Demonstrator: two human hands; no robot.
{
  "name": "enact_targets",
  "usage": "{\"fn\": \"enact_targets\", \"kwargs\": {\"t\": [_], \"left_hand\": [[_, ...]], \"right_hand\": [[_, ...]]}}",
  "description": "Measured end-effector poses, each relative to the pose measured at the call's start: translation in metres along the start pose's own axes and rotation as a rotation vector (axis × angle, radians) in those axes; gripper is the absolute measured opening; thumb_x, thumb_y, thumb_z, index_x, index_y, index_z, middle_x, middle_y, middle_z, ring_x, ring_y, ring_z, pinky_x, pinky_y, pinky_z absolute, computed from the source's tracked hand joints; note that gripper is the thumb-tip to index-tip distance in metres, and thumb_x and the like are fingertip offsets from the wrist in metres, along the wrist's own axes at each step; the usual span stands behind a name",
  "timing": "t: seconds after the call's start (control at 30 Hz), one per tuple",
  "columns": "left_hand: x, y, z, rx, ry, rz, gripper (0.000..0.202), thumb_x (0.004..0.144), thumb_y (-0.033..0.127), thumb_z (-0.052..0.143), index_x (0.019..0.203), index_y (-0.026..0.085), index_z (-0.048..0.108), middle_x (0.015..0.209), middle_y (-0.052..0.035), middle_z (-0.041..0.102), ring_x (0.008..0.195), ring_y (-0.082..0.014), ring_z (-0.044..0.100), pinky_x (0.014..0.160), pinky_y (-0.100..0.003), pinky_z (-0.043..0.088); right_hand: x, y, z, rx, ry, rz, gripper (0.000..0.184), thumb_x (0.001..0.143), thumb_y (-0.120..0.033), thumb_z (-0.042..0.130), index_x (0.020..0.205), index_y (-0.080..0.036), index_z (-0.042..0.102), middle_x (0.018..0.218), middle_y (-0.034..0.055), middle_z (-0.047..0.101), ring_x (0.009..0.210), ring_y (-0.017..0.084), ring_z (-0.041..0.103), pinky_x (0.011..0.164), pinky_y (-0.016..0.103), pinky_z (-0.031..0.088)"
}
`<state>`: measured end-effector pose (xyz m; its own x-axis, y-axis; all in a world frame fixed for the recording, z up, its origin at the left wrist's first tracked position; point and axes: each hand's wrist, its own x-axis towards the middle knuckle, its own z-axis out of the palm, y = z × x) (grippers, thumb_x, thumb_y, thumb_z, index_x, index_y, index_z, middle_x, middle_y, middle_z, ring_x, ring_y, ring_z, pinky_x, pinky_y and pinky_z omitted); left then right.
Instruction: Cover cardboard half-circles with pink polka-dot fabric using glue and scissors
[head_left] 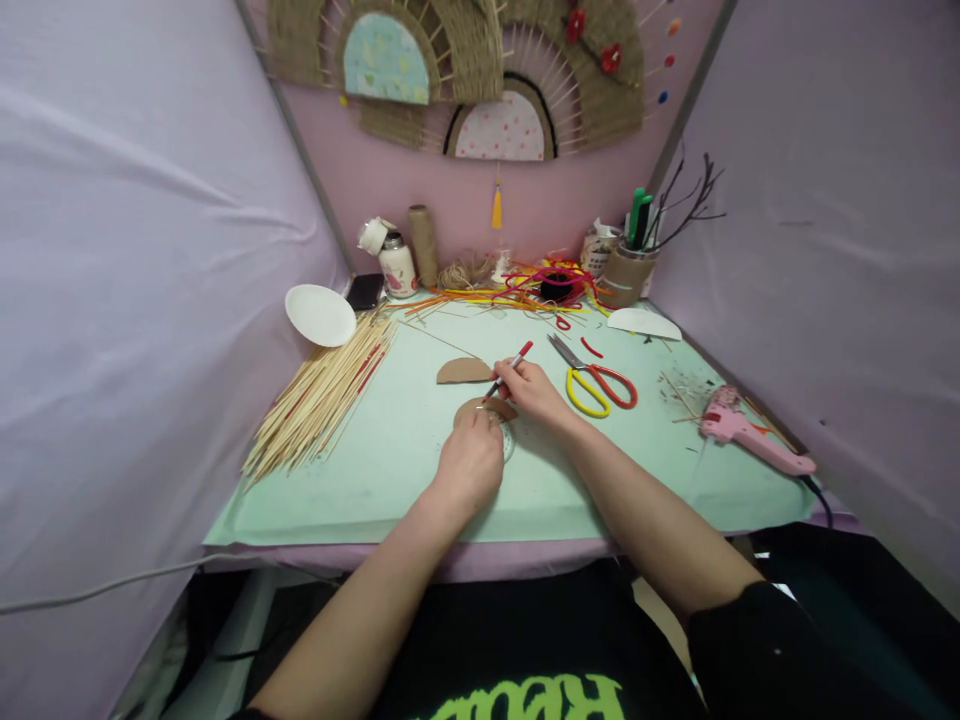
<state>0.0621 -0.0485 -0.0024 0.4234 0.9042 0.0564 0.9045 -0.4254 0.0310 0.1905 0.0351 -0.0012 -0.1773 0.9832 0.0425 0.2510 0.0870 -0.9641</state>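
Brown cardboard, a curved piece (469, 406) of it, lies flat near the middle of the pale green bench (390, 495), partly hidden by the left hand (472, 458). That hand's fingers are bent and press down on it; whether they also pinch an edge I cannot tell. A clear, round-edged piece (509, 441) shows just beside them. The right hand (531, 388) has its fingers closed round a red-ended pen (523, 352) – tilted, its tip down at the cardboard.

A cardboard half-disc (463, 370) lies just beyond, its straight edge toward the person. Right of the hands are scissors (598, 386) with one yellow and one orange-red handle, blades slightly apart, and farther right a pink glue gun (739, 428) on its side.

To the left, thin wooden sticks (322, 400) lie in a loose bundle – with a shallow white dish (320, 315) tilted at their far end
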Motion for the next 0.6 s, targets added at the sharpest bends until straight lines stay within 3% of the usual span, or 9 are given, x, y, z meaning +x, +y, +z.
{"fn": "enact_targets", "kwargs": {"t": [0.6], "left_hand": [[-0.0014, 0.0007, -0.0048, 0.013, -0.016, 0.016, 0.033, 0.090, 0.008, 0.036, 0.109, 0.004, 0.063, 0.113, -0.0199, 0.062, 0.121, -0.0277, 0.048, 0.099, -0.039, 0.043]], "right_hand": [[0.0010, 0.0094, 0.0073, -0.075, -0.023, -0.044, 0.033, 0.091, -0.042, 0.043, 0.075, -0.018, 0.057, 0.056, -0.0016, 0.055, 0.050, 0.010, 0.049, 0.050, 0.020, 0.037]]}}
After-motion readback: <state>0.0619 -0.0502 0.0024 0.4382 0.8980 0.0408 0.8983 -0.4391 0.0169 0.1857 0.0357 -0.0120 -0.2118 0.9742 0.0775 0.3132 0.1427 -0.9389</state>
